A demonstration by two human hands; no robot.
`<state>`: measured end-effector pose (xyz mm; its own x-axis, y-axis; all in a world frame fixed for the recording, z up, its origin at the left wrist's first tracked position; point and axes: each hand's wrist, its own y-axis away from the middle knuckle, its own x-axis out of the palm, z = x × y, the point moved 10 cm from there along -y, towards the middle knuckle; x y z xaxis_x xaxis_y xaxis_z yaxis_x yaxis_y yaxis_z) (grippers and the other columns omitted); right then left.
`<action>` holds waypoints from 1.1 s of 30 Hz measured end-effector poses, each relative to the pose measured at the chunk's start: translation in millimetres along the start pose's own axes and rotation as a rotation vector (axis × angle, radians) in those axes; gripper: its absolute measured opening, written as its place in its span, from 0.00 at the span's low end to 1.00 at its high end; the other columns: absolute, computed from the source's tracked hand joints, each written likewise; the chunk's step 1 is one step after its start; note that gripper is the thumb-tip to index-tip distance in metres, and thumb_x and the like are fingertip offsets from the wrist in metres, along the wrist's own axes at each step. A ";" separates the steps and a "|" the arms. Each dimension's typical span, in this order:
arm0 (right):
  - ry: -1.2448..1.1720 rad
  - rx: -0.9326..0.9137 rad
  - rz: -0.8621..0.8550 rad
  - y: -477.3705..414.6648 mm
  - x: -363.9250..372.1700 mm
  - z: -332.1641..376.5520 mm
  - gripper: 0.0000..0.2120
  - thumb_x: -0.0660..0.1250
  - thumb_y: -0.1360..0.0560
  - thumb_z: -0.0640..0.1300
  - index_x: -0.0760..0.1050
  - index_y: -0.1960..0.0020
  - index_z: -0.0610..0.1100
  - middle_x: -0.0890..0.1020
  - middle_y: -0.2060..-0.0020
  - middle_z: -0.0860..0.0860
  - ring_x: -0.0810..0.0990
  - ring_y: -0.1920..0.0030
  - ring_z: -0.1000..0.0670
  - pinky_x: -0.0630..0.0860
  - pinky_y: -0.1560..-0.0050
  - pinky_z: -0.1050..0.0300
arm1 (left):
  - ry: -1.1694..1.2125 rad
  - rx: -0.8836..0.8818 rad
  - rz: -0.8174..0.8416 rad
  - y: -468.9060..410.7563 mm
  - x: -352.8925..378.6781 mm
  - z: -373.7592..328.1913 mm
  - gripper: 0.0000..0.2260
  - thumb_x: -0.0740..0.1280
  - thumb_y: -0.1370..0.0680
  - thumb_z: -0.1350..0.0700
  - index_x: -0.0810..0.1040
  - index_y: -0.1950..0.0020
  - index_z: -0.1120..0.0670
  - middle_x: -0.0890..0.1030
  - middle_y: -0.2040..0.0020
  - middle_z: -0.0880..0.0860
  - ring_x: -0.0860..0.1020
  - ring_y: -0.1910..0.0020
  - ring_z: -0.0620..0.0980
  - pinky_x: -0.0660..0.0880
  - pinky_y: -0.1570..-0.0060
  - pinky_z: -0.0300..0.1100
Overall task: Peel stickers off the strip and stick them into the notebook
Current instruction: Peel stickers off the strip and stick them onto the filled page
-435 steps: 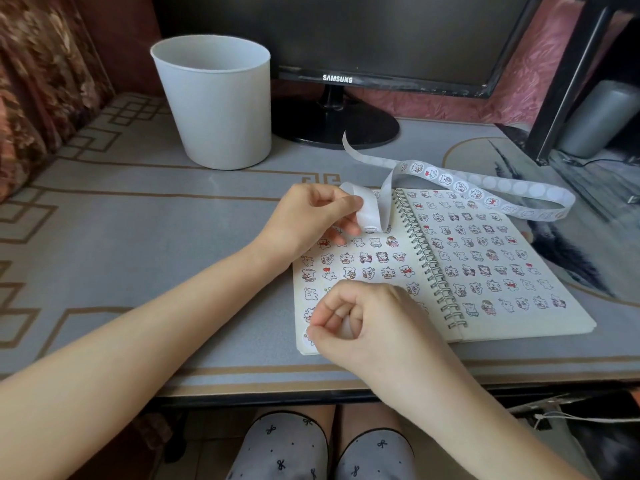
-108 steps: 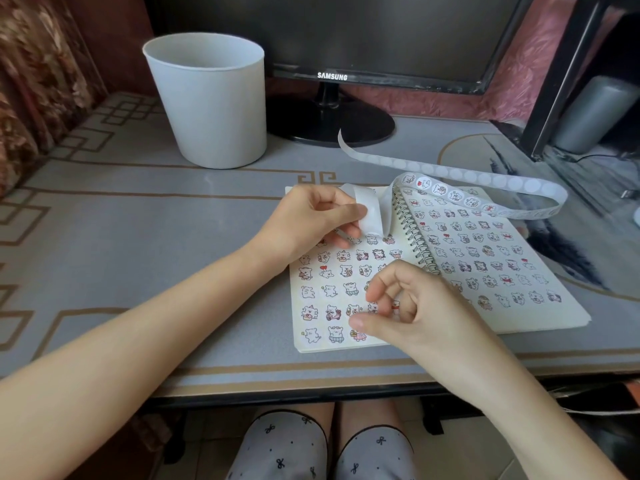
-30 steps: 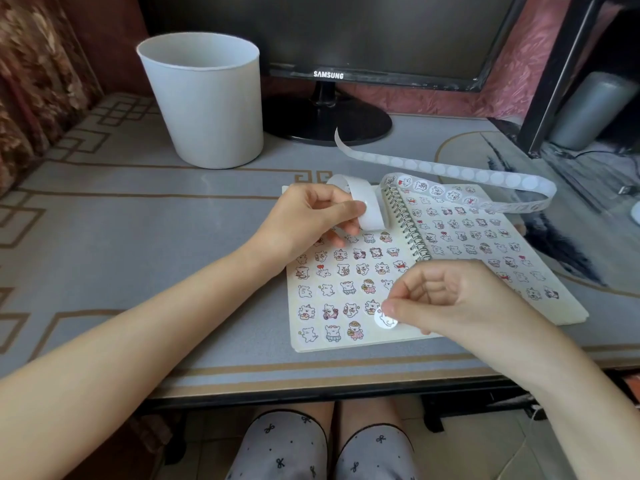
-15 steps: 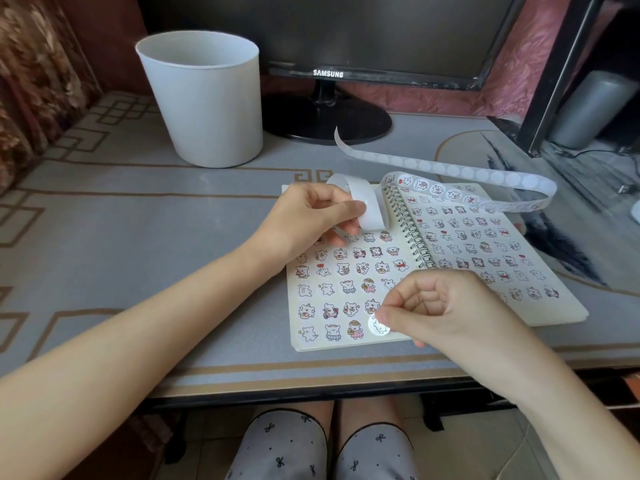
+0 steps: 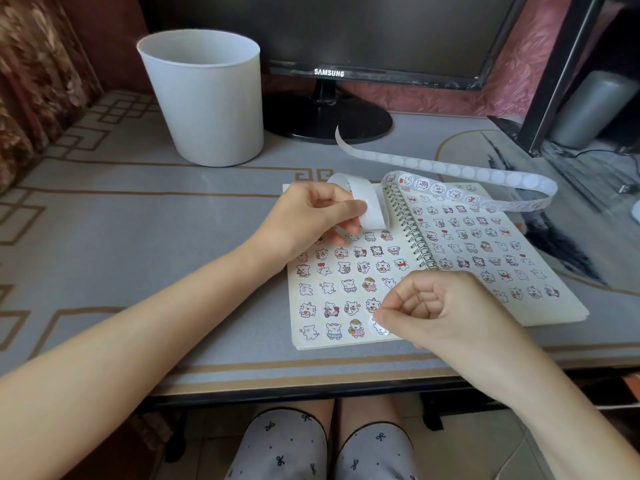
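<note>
An open spiral notebook (image 5: 568, 308) lies on the desk, both pages covered with rows of small cartoon stickers. My left hand (image 5: 310, 220) pinches the white sticker strip (image 5: 372, 211) over the top of the left page; the strip loops right above the notebook to about (image 5: 512, 180). My right hand (image 5: 446, 313) rests on the lower part of the notebook, thumb and forefinger pressing a round sticker (image 5: 378, 328) onto the bottom row of the left page.
A white bucket (image 5: 204, 98) stands at the back left of the desk. A black monitor's stand (image 5: 329, 119) sits behind the notebook. A black frame post (image 5: 554, 74) and a grey cylinder (image 5: 592, 109) are at the far right. My knees show under the desk edge.
My right hand has carried the round sticker down to the bottom row of the left page and now presses it there. My left hand keeps holding the strip in place.
</note>
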<state>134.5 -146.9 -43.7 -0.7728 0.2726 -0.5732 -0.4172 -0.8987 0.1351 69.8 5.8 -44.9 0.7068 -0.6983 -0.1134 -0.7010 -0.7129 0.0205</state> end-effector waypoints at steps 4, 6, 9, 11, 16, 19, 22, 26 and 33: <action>0.014 -0.019 -0.021 0.2 -0.1 1.4 0.05 0.74 0.34 0.44 0.80 0.67 0.47 0.80 0.73 0.54 0.74 0.72 0.59 0.74 0.66 0.65 | 0.007 0.003 -0.004 1.3 0.5 -1.9 0.06 0.69 0.24 0.60 0.79 0.57 0.62 0.81 0.68 0.52 0.77 0.74 0.43 0.74 0.70 0.32; 0.027 -0.024 -0.022 0.0 0.5 2.1 0.06 0.74 0.34 0.44 0.79 0.67 0.47 0.78 0.75 0.56 0.73 0.73 0.60 0.72 0.67 0.66 | 0.007 0.005 -0.005 1.6 0.9 -2.3 0.06 0.68 0.23 0.60 0.79 0.57 0.62 0.81 0.68 0.53 0.77 0.74 0.43 0.74 0.70 0.31; 0.052 -0.027 -0.024 -0.3 1.0 3.2 0.06 0.74 0.34 0.43 0.79 0.67 0.47 0.77 0.76 0.57 0.71 0.75 0.61 0.70 0.68 0.67 | 0.008 0.001 -0.005 1.5 1.0 -1.8 0.06 0.68 0.23 0.60 0.79 0.56 0.63 0.81 0.69 0.52 0.77 0.74 0.43 0.75 0.70 0.32; 0.089 -0.029 -0.032 -0.3 0.5 3.7 0.06 0.74 0.33 0.44 0.78 0.67 0.47 0.76 0.76 0.58 0.71 0.75 0.61 0.69 0.68 0.66 | 0.002 -0.001 -0.007 1.6 0.8 -1.8 0.06 0.68 0.23 0.60 0.79 0.56 0.63 0.81 0.69 0.52 0.77 0.74 0.43 0.75 0.70 0.31; 0.178 -0.022 -0.011 0.0 0.3 3.6 0.07 0.74 0.32 0.48 0.78 0.65 0.49 0.77 0.75 0.60 0.71 0.74 0.61 0.70 0.67 0.65 | -0.001 0.006 -0.007 2.6 0.9 -3.2 0.06 0.68 0.23 0.60 0.79 0.56 0.63 0.81 0.69 0.52 0.77 0.74 0.42 0.75 0.70 0.31; 0.187 -0.023 0.012 -1.3 -0.3 3.0 0.08 0.73 0.31 0.49 0.74 0.59 0.52 0.77 0.72 0.59 0.72 0.73 0.61 0.67 0.66 0.65 | 0.004 0.006 -0.007 2.5 0.8 -3.1 0.06 0.68 0.23 0.61 0.79 0.56 0.64 0.81 0.69 0.52 0.77 0.74 0.42 0.75 0.70 0.32; 0.181 -0.035 0.031 -3.3 -0.1 3.5 0.11 0.72 0.29 0.46 0.69 0.55 0.53 0.77 0.69 0.54 0.71 0.73 0.60 0.65 0.65 0.64 | 0.006 0.003 -0.005 2.2 1.0 -2.4 0.06 0.68 0.23 0.61 0.79 0.56 0.63 0.81 0.70 0.52 0.77 0.74 0.42 0.75 0.70 0.32; 0.149 -0.033 0.044 -5.7 -0.2 1.2 0.08 0.69 0.27 0.44 0.70 0.56 0.53 0.76 0.68 0.52 0.70 0.73 0.59 0.67 0.64 0.62 | -0.001 0.003 -0.002 1.9 1.1 -2.1 0.06 0.68 0.23 0.60 0.79 0.57 0.62 0.81 0.70 0.50 0.77 0.74 0.43 0.75 0.70 0.32; 0.090 -0.032 0.021 -6.7 1.1 0.7 0.09 0.72 0.29 0.47 0.71 0.58 0.52 0.76 0.72 0.57 0.70 0.74 0.59 0.66 0.67 0.64 | 0.000 0.013 0.003 1.7 1.5 -3.2 0.06 0.68 0.23 0.61 0.79 0.59 0.61 0.81 0.68 0.53 0.77 0.73 0.43 0.75 0.70 0.32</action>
<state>136.1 -140.4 -44.7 -0.7345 0.2235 -0.6407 -0.3851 -0.9147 0.1224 70.0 3.4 -41.9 0.7044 -0.7007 -0.1136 -0.7046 -0.7096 0.0081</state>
